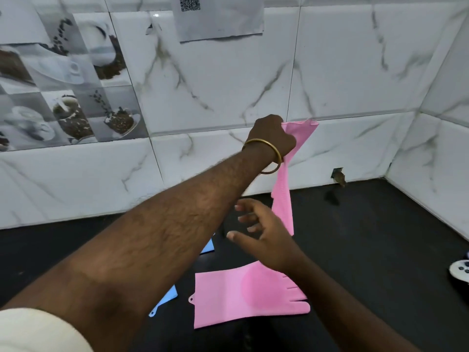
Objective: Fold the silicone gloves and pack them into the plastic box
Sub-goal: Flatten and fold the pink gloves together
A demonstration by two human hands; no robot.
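My left hand (pixel 271 137), with a gold bangle at the wrist, grips the cuff of a pink silicone glove (pixel 285 189) and holds it up in front of the wall, so the glove hangs down lengthwise. My right hand (pixel 261 229) hovers below with fingers loosely spread, close beside the hanging glove's lower end and holding nothing. A second pink glove (pixel 233 298) lies flat on the black counter, partly under my right forearm. A blue glove (pixel 166 299) lies mostly hidden under my left arm. No plastic box is in view.
The black counter (pixel 380 250) meets white marble-patterned wall tiles in a corner at the right. A paper sheet with a QR code (pixel 218 16) hangs on the wall. A white object with dark buttons (pixel 460 273) sits at the right edge.
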